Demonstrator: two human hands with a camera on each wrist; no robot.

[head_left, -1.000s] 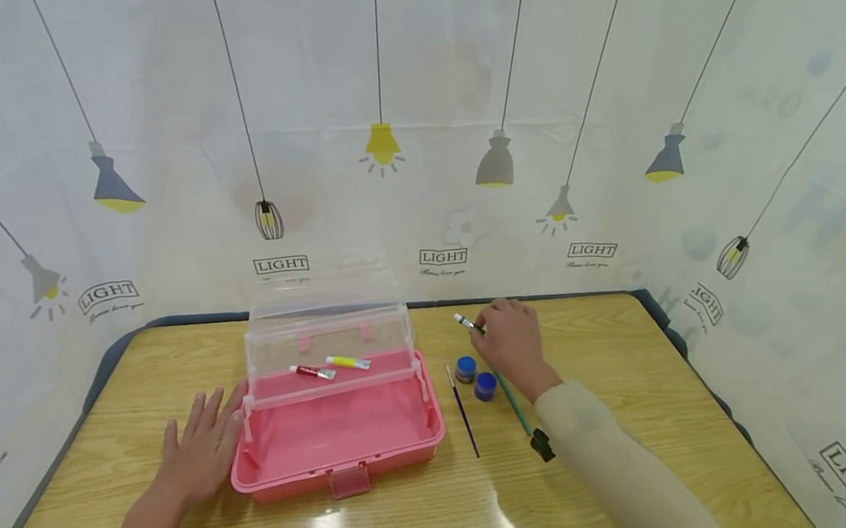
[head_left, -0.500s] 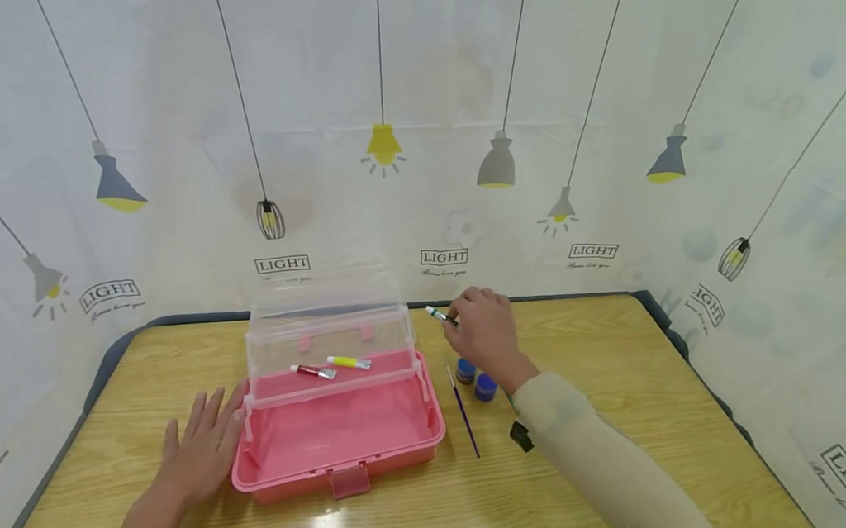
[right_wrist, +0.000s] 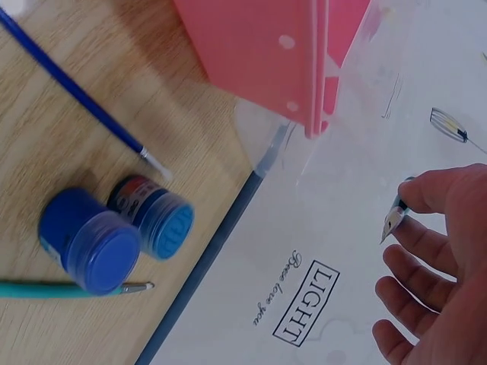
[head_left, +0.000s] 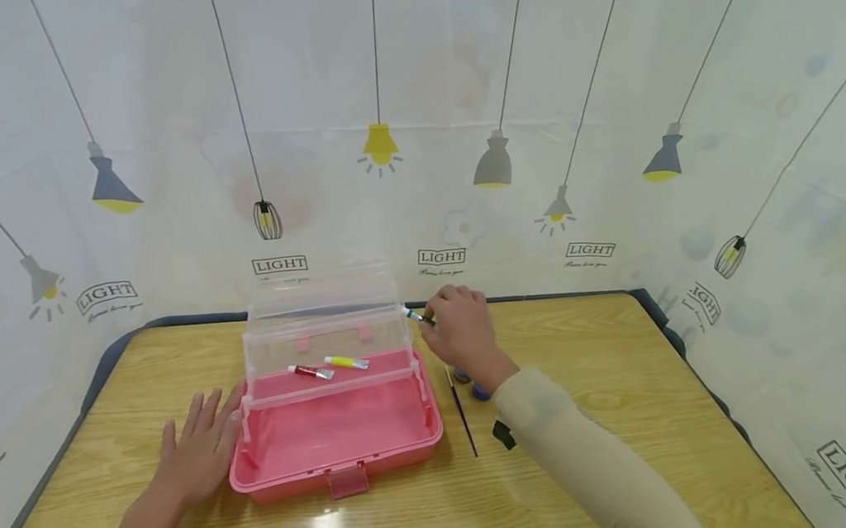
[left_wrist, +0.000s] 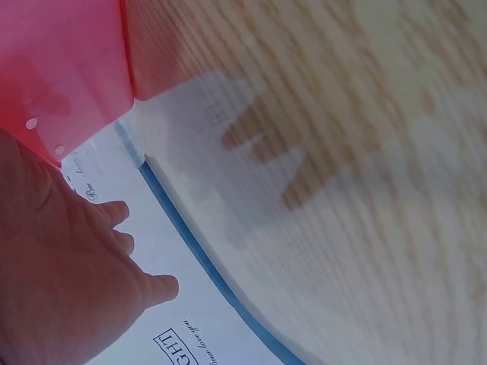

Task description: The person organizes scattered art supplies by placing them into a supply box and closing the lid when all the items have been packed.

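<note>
My right hand (head_left: 461, 327) pinches a small paint tube (right_wrist: 393, 218) with a white cap and a dark green-blue band between thumb and index finger. It holds the tube in the air beside the back right corner of a pink plastic box (head_left: 342, 424). The box's clear lid (head_left: 321, 293) stands raised at the back. Inside, toward the rear, lie a dark red paint tube (head_left: 312, 372) and a yellow paint tube (head_left: 346, 362). My left hand (head_left: 198, 456) has its fingers extended and touches the box's left side.
Right of the box lies a blue-purple paintbrush (head_left: 461, 414). Two blue-lidded paint jars (right_wrist: 95, 239) stand beside it, partly behind my right arm in the head view. A teal brush (right_wrist: 53, 290) shows in the right wrist view. A printed cloth wall (head_left: 344, 212) rises behind the table.
My right hand has moved left with the paint tube, from above the jars to the box's back right corner. The left hand and the box have stayed in place.
</note>
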